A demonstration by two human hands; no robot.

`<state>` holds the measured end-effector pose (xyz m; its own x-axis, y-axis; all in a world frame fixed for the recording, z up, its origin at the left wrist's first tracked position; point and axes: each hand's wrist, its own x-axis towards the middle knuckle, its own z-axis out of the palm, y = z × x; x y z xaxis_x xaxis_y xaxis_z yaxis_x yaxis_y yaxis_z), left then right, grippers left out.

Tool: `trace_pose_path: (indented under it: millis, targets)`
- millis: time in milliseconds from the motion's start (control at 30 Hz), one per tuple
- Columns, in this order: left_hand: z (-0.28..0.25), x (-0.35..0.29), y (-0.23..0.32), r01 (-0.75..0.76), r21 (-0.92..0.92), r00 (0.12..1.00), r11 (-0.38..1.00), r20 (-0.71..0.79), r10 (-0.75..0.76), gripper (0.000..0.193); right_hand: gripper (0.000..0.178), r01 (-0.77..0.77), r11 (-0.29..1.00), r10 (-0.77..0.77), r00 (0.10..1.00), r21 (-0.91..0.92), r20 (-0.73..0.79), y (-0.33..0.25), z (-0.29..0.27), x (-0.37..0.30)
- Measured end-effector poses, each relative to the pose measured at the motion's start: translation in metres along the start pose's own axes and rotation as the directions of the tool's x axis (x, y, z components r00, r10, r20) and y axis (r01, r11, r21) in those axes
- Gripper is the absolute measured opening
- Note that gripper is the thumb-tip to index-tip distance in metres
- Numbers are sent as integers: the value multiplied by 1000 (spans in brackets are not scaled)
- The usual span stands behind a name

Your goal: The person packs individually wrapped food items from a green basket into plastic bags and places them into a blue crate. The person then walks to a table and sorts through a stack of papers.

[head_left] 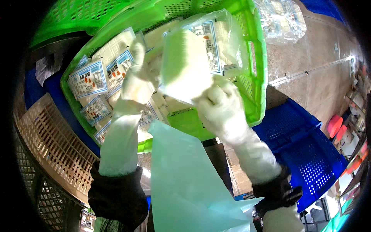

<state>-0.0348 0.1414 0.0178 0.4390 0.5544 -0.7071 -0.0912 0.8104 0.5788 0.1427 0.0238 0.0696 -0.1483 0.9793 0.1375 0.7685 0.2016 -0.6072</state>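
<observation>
My right hand (pixel 222 104), in a white glove, is closed on the lower right corner of a flat white packet (pixel 185 65). That packet is raised over a green crate (pixel 259 77) and smeared by motion. My left hand (pixel 137 83), also gloved, is over the packets in the crate, its fingers stretched out and somewhat blurred; I see nothing held in it. Around it lie several white packets with blue-edged labels (pixel 89 80). Behind the raised packet, a clear plastic bag (pixel 232 29) lies over more packets on the crate's right side.
Blue crates (pixel 305 154) stand at the right, and a beige slatted basket (pixel 54 143) at the left. A clear bag of packets (pixel 280 21) rests beyond the green crate's right corner. A pale green apron (pixel 185 178) hangs in front of me.
</observation>
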Motion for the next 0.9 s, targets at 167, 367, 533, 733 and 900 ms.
trace_pose_path:
  millis: [167, 367, 533, 733, 900]
  targets:
    - [8, 11, -23, -122, -65, 989, 990, -87, 117, 45, 30, -668, 480, 557, 733, 569, 391, 25, 60, -6]
    - [5, 10, -37, -358, 97, 882, 929, -292, 370, 52, 58, -538, 198, 706, 658, 819, 262, -3, 85, 1]
    - [-7, 15, -42, -426, 425, 806, 798, -222, 549, 49, 60, -528, -436, 542, 493, 729, 681, -12, 86, -6]
    - [2, 0, -24, -264, 956, 713, 132, 101, 694, 74, 38, -358, -672, 486, 447, 649, 751, -7, 86, -8]
    - [-16, -12, -29, -394, 908, 712, 141, 204, 672, 61, 27, -402, -678, 452, 431, 615, 781, -7, 96, -9]
